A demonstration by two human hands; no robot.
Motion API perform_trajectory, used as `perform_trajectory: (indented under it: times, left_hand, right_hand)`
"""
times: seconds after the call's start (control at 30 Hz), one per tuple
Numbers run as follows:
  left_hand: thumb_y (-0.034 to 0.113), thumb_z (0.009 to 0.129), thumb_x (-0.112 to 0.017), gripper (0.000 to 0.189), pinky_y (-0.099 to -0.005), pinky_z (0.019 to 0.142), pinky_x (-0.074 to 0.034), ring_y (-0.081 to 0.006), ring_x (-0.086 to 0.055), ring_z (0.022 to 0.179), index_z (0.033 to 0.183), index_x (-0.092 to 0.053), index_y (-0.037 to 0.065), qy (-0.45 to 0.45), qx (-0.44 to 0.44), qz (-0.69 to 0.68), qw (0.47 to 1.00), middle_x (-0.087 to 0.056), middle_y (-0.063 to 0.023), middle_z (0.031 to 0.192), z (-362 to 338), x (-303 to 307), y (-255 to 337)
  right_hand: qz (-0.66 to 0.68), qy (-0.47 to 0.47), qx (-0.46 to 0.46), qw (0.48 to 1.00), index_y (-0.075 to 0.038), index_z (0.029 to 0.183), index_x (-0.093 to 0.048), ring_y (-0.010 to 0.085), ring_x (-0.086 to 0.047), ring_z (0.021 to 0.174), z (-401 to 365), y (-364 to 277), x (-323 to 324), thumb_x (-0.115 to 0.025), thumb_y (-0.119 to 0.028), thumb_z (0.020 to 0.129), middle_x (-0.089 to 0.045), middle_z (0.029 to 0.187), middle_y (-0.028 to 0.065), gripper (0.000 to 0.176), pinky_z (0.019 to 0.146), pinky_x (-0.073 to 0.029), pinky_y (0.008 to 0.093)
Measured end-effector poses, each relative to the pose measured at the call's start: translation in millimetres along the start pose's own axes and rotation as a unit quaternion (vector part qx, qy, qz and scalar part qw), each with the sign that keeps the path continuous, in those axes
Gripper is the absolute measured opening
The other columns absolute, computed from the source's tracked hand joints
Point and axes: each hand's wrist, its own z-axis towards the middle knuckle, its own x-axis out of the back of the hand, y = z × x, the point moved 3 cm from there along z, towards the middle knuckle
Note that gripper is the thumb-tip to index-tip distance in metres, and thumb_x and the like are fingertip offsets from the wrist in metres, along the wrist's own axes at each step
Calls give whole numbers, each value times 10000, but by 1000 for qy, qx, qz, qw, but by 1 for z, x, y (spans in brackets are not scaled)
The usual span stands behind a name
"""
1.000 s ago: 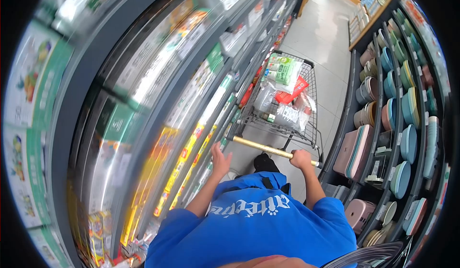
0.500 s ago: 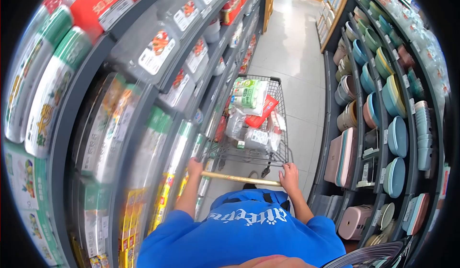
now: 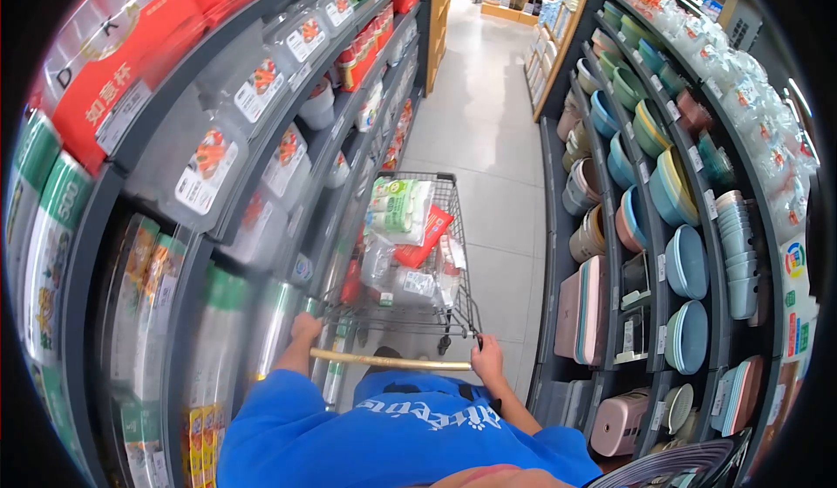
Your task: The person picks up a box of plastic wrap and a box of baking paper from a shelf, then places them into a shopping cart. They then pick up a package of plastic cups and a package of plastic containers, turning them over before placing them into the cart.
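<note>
A wire shopping cart (image 3: 460, 261) stands in front of me, holding a green-and-white pack (image 3: 397, 206), a red packet (image 3: 425, 237) and clear-wrapped items (image 3: 414, 286). Its pale yellow handle bar (image 3: 392, 361) runs across just ahead of my blue shirt. My left hand (image 3: 305, 327) is closed round the left end of the cart's handle, close to the left shelf. At the right end of the handle, my right hand (image 3: 486, 357) is closed round the grip near the basket's corner.
Shelves with clear containers (image 3: 209, 170) and red boxes (image 3: 122, 69) line the left side. On the right, shelves hold basins (image 3: 687, 261), cups (image 3: 741, 252) and a pink bin (image 3: 619, 423). A tiled aisle floor (image 3: 471, 139) runs ahead between them, with a wooden-edged display (image 3: 510, 14) far off.
The view has turned slightly, so cart, hands and handle sit further left and lower in view. Both hands stay on the handle.
</note>
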Motion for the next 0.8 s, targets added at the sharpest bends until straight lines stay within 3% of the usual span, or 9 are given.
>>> perform_trajectory:
  times: [0.1, 0.27, 0.43, 0.5, 0.73, 0.8]
  left_hand:
    - [307, 808, -724, 422, -471, 946, -524, -368, -641, 1137, 1138, -689, 47, -32, -83, 34, 995, -665, -194, 1217, 38, -22, 4]
    - [257, 795, -711, 328, -478, 902, -524, -381, -667, 1045, 1053, -712, 54, -40, -178, 9, 983, -705, -209, 1067, 60, -16, 22]
    - [155, 759, -750, 369, -465, 930, -510, -378, -636, 1110, 1105, -681, 50, -35, -146, 2, 989, -679, -209, 1144, 72, -6, 51]
    - [211, 724, -814, 459, -470, 936, -508, -387, -634, 1107, 1125, -660, 45, -20, -163, -9, 986, -681, -210, 1125, 75, -5, 58]
    - [313, 680, -897, 630, -487, 921, -525, -377, -641, 1116, 1166, -582, 62, 1, -188, 79, 979, -677, -189, 1157, 58, 26, 120]
    - [327, 676, -899, 622, -482, 915, -530, -373, -646, 1108, 1154, -600, 63, 8, -183, 66, 981, -684, -180, 1146, 68, 29, 128]
  right_hand:
    - [-9, 19, -3, 1000, -40, 1129, -635, 402, -622, 989, 18, -3, 6, -608, -120, 831, -631, 1077, 190, 310, 859, -510, 474]
    - [-2, 50, -2, 999, -39, 1116, -634, 404, -641, 951, 51, -4, 6, -602, -127, 824, -666, 1047, 204, 307, 847, -517, 480]
    - [-1, 46, -46, 998, -28, 1112, -633, 403, -659, 922, 102, -4, 4, -612, -128, 823, -687, 934, 218, 307, 835, -524, 479]
    - [4, 10, -107, 994, -23, 1108, -637, 403, -668, 905, 120, 5, 9, -619, -138, 826, -694, 906, 220, 305, 824, -528, 480]
    - [-51, -76, -133, 987, -25, 1105, -651, 411, -662, 963, 185, 22, 13, -633, -190, 841, -691, 985, 229, 312, 840, -527, 503]
    - [-87, -57, -102, 989, 31, 1065, -641, 437, -639, 971, 199, 21, 5, -651, -190, 829, -648, 1024, 263, 323, 847, -521, 508]
